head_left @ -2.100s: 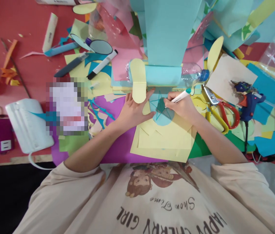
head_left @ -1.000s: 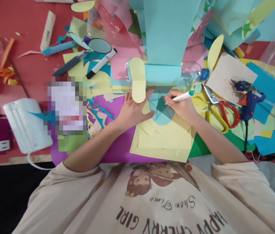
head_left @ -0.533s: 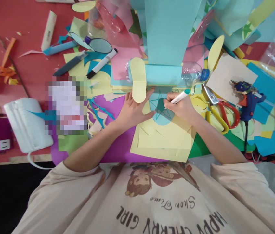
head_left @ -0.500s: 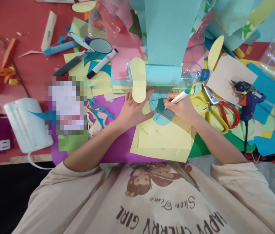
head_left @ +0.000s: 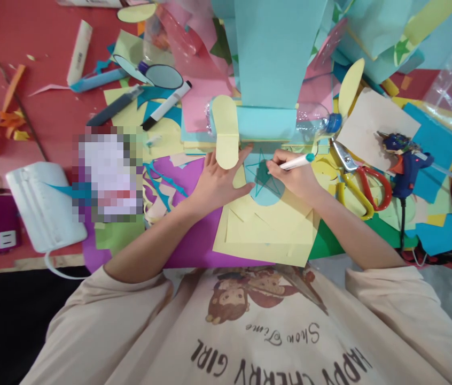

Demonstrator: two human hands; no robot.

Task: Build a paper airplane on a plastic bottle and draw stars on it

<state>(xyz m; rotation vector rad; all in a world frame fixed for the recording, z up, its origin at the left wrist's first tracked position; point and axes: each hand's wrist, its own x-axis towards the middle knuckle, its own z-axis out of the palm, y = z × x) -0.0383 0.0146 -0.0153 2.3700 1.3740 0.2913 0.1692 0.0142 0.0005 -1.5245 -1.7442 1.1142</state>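
Note:
A light-blue rounded paper piece [head_left: 264, 199] lies on pale yellow sheets [head_left: 270, 230] in front of me. On it is a green star outline, its middle filled in dark green. My right hand [head_left: 296, 174] is closed round a white marker with a green end [head_left: 300, 161], its tip down by the star. My left hand [head_left: 221, 184] lies flat with fingers spread, thumb and forefinger at the blue paper's left edge. A pale yellow rounded paper strip [head_left: 226, 152] hangs over the back of that hand from a clear plastic bottle [head_left: 312, 120] wrapped in light-blue paper.
Red-and-yellow-handled scissors [head_left: 364, 182] and a blue glue gun [head_left: 408, 171] lie on the right. To the left are a black-capped marker [head_left: 168, 104], a grey cutter knife [head_left: 114, 106] and a white zipped pouch [head_left: 47, 206]. A purple sheet [head_left: 194, 235] and paper scraps surround my hands.
The marker in my right hand has tilted lower, its green end dropping towards me. My left hand keeps its place on the paper.

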